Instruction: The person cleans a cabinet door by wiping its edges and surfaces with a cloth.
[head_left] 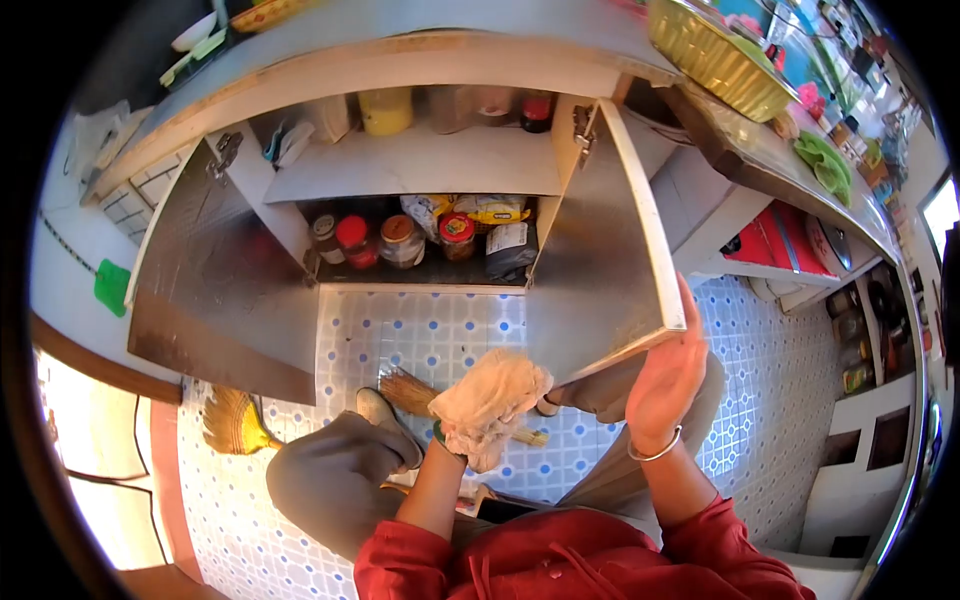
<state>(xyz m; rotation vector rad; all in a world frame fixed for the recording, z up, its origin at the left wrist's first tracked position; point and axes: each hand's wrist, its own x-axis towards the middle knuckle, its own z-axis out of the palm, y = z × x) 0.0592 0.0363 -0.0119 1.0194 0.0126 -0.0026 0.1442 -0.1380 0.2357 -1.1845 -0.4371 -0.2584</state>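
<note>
A crumpled pale cloth [492, 395] covers most of my left hand [458, 440], which is closed on it in front of the cabinet. My right hand [668, 378], with a bangle at the wrist, lies against the outer edge of the right cabinet door [615, 250]. Its fingers stretch upward along the door's outer side, partly hidden by it. Both doors are swung out, the left cabinet door [225, 280] too. On the lower shelf stand a red-lidded jar [457, 236], another red-lidded jar [356, 241] and a brown-lidded jar [402, 242], beside a dark bag [511, 250].
A yellow container [386, 112] stands on the upper shelf [420, 165]. A short broom [408, 391] lies on the tiled floor between my legs; a yellow broom [232, 420] is at the left. A golden basin [722, 62] sits on the right counter near a green cloth [824, 167].
</note>
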